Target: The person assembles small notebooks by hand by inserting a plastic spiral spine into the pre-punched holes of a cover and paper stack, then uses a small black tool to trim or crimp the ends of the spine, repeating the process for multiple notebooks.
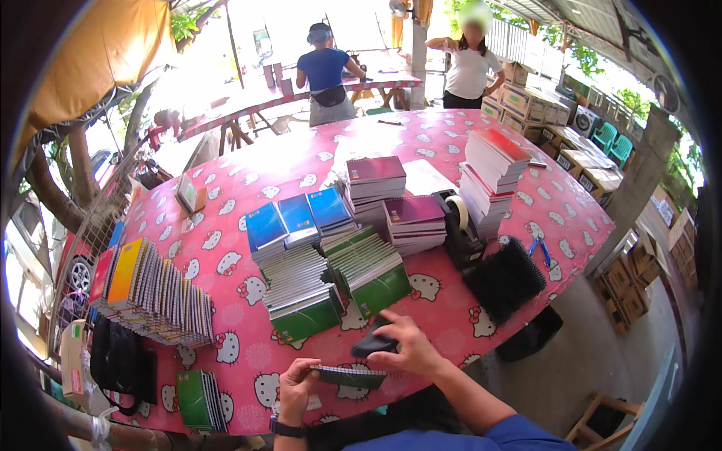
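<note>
My left hand [297, 383] pinches the left end of a thin spiral notebook [352, 377] with a dark green cover, tilted almost edge-on above the table's near edge. Just beyond it, my right hand [410, 347] has its thumb and fingers around a soft-looking dark grey object [370, 344]; its kind is unclear. Two rows of green spiral notebooks [304, 319] lie overlapped on the table in front of my hands. At the near left sits a smaller bunch of green notebooks [197, 402].
Blue notebooks [298, 214], purple notebooks [414, 210] and a tall red-topped stack [496, 150] stand farther back on the pink table [248, 188]. A tape dispenser [460, 225], black bristly bundle [504, 279] and blue pliers [539, 252] lie right. Two people stand beyond.
</note>
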`<state>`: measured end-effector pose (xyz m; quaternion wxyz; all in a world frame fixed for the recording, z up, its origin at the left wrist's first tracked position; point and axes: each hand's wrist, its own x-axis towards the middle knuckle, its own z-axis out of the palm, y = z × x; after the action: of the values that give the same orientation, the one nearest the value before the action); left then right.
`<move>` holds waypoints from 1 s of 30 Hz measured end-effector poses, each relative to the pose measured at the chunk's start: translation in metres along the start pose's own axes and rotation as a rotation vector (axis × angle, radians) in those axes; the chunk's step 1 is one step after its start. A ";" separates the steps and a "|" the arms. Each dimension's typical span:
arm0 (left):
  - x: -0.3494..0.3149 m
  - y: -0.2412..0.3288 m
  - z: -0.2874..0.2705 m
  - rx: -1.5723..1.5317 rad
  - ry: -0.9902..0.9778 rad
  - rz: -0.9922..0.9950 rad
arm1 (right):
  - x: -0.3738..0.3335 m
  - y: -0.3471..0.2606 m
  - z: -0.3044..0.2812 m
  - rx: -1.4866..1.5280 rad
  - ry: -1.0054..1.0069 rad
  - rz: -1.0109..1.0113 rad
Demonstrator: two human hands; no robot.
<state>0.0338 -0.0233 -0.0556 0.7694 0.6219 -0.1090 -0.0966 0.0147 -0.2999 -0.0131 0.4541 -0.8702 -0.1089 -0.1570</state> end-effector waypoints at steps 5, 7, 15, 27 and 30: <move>0.007 0.054 0.022 -0.056 -0.056 0.006 | -0.017 0.012 -0.036 -0.536 -0.172 -0.006; 0.008 0.072 0.027 0.275 -0.033 0.204 | -0.004 -0.013 -0.038 -0.185 0.031 -0.073; 0.020 0.093 0.075 0.084 -0.036 0.095 | 0.008 -0.090 -0.004 0.098 0.148 -0.173; 0.012 0.078 0.071 -0.059 -0.036 0.096 | 0.007 -0.091 0.006 0.245 0.096 -0.092; 0.012 0.077 0.071 -0.056 -0.034 0.084 | 0.011 -0.091 0.005 0.222 0.103 -0.171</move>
<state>0.0259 -0.0774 0.0346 0.7879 0.5933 -0.1453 -0.0777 -0.0046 -0.2442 0.0573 0.5376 -0.7929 -0.1758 -0.2267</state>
